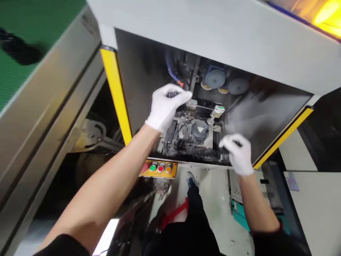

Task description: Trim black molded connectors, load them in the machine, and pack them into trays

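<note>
My left hand [165, 108], in a white glove, is raised inside the opening of a machine, thumb and fingers pressed together. A small dark patch shows within its curl; whether it is a held part or a gap is unclear. My right hand [239, 153], also gloved in white, hovers lower at the front right of the opening with its fingers curled round another dark patch. Between and beyond the hands lies a metal fixture [199, 129] with cables. Two small blocks on stems, one with a green-marked top [218, 111], rise behind it.
Grey round discs [215, 79] hang at the back of the machine. Yellow strips [115, 96] edge the opening. A button panel [160, 169] is mounted below the front lip. A metal frame [50, 106] runs along the left; a teal-and-grey unit [239, 213] stands at lower right.
</note>
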`<move>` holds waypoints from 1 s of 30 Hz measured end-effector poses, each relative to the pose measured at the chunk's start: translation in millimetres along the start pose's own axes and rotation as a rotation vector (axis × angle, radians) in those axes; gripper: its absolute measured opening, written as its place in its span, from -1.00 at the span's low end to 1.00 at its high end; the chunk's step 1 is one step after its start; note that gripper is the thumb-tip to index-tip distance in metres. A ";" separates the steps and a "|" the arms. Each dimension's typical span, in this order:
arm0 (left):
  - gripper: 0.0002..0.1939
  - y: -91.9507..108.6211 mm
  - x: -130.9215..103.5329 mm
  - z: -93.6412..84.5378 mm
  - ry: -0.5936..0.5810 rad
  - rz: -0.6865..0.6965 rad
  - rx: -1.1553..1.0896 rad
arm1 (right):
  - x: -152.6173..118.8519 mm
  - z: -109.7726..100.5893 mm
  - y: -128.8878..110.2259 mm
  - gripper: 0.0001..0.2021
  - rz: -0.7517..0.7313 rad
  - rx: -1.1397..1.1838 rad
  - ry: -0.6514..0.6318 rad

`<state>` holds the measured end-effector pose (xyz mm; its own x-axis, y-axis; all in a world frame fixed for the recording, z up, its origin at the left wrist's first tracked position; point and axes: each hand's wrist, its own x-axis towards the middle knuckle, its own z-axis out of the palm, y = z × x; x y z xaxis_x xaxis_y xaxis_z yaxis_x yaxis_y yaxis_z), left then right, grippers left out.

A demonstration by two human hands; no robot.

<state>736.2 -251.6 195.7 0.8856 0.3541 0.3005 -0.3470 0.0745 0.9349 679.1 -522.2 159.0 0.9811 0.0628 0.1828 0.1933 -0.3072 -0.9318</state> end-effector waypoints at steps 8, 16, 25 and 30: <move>-0.72 -99.0 74.5 45.3 -0.238 -0.131 0.042 | 193.2 47.1 27.3 -0.77 -0.205 0.085 -0.071; -0.73 -89.9 60.9 36.8 -0.282 0.020 0.084 | 179.2 50.5 27.5 -0.75 -0.167 0.064 -0.070; -0.42 -82.4 62.7 26.0 -0.328 -0.076 0.193 | 170.5 37.3 28.9 -0.73 -0.177 0.000 -0.043; -0.51 -56.3 114.2 31.6 -0.841 -0.165 0.490 | 206.6 20.7 0.5 -0.53 -0.051 -0.151 -0.464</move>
<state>866.6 -244.9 183.4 0.9080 -0.4186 0.0184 -0.2016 -0.3979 0.8950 881.8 -489.7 189.8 0.8724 0.4875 0.0359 0.2731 -0.4251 -0.8630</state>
